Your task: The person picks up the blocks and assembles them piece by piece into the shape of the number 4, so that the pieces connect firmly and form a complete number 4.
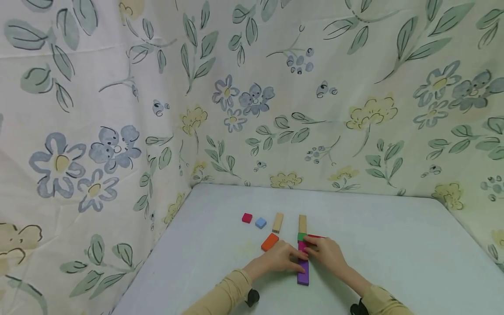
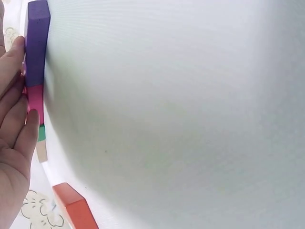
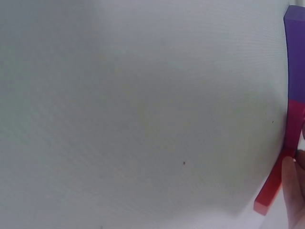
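A straight row on the table joins a natural wood block [image 1: 302, 223], a green block [image 1: 301, 236], a pink block [image 1: 301, 245] and a purple block [image 1: 302, 278]. From the left, my left hand [image 1: 275, 259] touches the pink and purple blocks with outstretched fingers and thumb. On the other side, my right hand [image 1: 327, 251] rests its fingertips at the green and pink blocks. A red block [image 3: 270, 188] sticks out sideways from the row near the green one, partly covered by a right finger.
Left of the row lie an orange block [image 1: 270, 242], another natural wood block [image 1: 277, 222], a small blue block [image 1: 260, 223] and a small red block [image 1: 246, 218]. A floral cloth [image 1: 275, 144] stands behind the white table [image 1: 393, 262] and along its left side.
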Demonstrator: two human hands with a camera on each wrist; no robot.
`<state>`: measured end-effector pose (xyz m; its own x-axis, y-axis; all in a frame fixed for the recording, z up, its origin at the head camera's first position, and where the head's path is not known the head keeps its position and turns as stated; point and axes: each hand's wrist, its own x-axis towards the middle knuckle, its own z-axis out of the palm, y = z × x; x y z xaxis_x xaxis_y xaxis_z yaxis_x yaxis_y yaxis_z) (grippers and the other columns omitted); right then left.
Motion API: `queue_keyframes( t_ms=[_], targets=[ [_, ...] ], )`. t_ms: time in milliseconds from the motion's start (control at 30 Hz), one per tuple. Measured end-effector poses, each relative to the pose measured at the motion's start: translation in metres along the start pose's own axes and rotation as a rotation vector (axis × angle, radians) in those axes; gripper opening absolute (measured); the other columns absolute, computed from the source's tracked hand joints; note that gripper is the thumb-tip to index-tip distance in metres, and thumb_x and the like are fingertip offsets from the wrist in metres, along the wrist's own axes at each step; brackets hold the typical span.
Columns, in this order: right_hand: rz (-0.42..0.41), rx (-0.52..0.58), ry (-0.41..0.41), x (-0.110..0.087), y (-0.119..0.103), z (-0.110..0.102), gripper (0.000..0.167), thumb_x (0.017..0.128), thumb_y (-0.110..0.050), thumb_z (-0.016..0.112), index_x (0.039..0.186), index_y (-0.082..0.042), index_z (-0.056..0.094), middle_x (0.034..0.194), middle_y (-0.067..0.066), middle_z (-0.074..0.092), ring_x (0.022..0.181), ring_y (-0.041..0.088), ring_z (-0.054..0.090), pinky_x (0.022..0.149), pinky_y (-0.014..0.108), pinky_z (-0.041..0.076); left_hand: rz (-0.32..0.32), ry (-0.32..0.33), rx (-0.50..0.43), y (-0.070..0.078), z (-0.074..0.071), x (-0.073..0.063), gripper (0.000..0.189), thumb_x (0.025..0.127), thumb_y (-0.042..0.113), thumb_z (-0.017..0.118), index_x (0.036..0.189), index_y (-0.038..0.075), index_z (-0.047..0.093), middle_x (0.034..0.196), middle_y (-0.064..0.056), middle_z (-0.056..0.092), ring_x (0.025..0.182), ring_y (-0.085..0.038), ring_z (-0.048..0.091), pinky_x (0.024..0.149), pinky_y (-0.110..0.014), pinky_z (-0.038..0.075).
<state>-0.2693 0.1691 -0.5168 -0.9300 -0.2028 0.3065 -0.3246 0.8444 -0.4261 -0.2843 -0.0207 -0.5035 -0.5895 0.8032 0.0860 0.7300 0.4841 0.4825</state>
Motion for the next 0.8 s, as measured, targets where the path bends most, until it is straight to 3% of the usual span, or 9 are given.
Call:
queue_keyframes(
  t_ms=[167, 367, 500, 667, 800],
  targets=[
    [0.002, 0.0, -0.006, 0.0, -0.001, -0.001, 0.03, 0.076, -0.019, 0.078, 0.104, -0.008, 0.074, 0.089, 0.01, 0.075, 0.059, 0.004, 0.054, 0.05, 0.019, 0.04, 0.008, -0.01, 0.074, 0.0, -0.001, 0.002, 0.035, 0.081, 0.034, 0.074, 0.112, 0.019, 0.072, 0.076, 0.009, 0.071, 0.049, 0.002, 0.022, 0.048, -0.011, 0.023],
    [-0.009, -0.015, -0.003, 0.0, -0.001, -0.001, 0.03, 0.076, -0.019, 0.078, 0.103, -0.008, 0.074, 0.088, 0.009, 0.075, 0.063, 0.008, 0.062, 0.052, 0.021, 0.044, 0.038, -0.041, 0.15, 0.005, -0.005, 0.004, 0.034, 0.081, 0.034, 0.074, 0.111, 0.018, 0.072, 0.092, 0.01, 0.074, 0.063, 0.008, 0.046, 0.057, -0.005, 0.033],
    [-0.003, -0.016, -0.012, 0.001, -0.001, -0.001, 0.03, 0.076, -0.018, 0.077, 0.104, -0.007, 0.074, 0.088, 0.01, 0.075, 0.062, 0.007, 0.061, 0.051, 0.021, 0.043, 0.041, -0.056, 0.16, 0.01, -0.008, 0.005, 0.034, 0.081, 0.032, 0.074, 0.111, 0.016, 0.072, 0.097, 0.008, 0.074, 0.074, 0.006, 0.057, 0.061, -0.004, 0.036],
    [0.002, -0.004, -0.021, 0.001, -0.002, -0.001, 0.03, 0.076, -0.018, 0.077, 0.104, -0.006, 0.074, 0.088, 0.011, 0.074, 0.059, 0.005, 0.052, 0.05, 0.02, 0.04, 0.033, -0.049, 0.213, 0.013, -0.008, 0.004, 0.034, 0.081, 0.033, 0.075, 0.111, 0.017, 0.072, 0.103, 0.009, 0.073, 0.086, 0.004, 0.063, 0.068, -0.003, 0.038],
    [0.009, -0.003, -0.026, 0.001, -0.002, -0.002, 0.03, 0.076, -0.018, 0.077, 0.104, -0.006, 0.074, 0.087, 0.011, 0.075, 0.06, 0.004, 0.053, 0.051, 0.02, 0.041, 0.009, -0.03, 0.202, 0.017, -0.009, 0.001, 0.034, 0.082, 0.033, 0.074, 0.112, 0.018, 0.071, 0.105, 0.01, 0.073, 0.09, 0.003, 0.064, 0.073, -0.005, 0.04]
  ],
)
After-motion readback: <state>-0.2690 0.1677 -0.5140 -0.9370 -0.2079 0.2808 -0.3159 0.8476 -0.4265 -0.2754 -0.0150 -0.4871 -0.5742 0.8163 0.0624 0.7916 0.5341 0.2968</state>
